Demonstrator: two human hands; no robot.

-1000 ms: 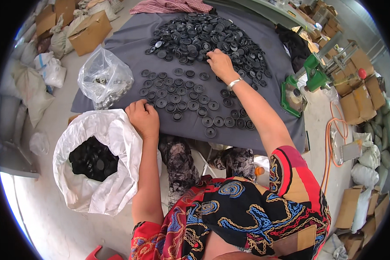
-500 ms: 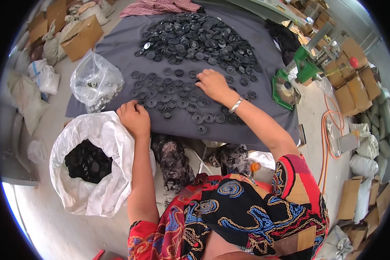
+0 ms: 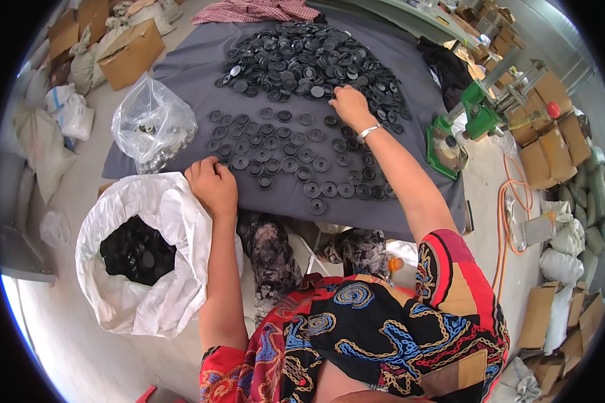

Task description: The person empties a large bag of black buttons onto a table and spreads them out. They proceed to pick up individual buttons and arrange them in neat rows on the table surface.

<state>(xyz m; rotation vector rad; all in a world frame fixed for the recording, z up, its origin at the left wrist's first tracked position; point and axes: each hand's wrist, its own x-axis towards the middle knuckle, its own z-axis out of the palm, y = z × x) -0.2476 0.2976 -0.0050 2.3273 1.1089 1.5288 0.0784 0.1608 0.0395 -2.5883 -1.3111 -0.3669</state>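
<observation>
One hand [image 3: 351,107] (right) at piled discs [image 3: 302,57]

Upper centre: contact of the right hand [image 3: 351,106] with the pile of black discs [image 3: 302,59], too small to discern. Upper left: clear plastic bag [image 3: 151,115], contents blurred. Lower edge: patterned shirt [image 3: 383,336] and red object [image 3: 156,395], cut off.

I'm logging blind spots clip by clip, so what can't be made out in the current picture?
All in the head view:
Right hand: whether it grips anything; too small against the dark pile.
Left hand: what its curled fingertips touch; hidden by the hand itself.
White sack: how deep its dark contents go; hidden by its walls.
Red object: cut off by the lower edge.
</observation>
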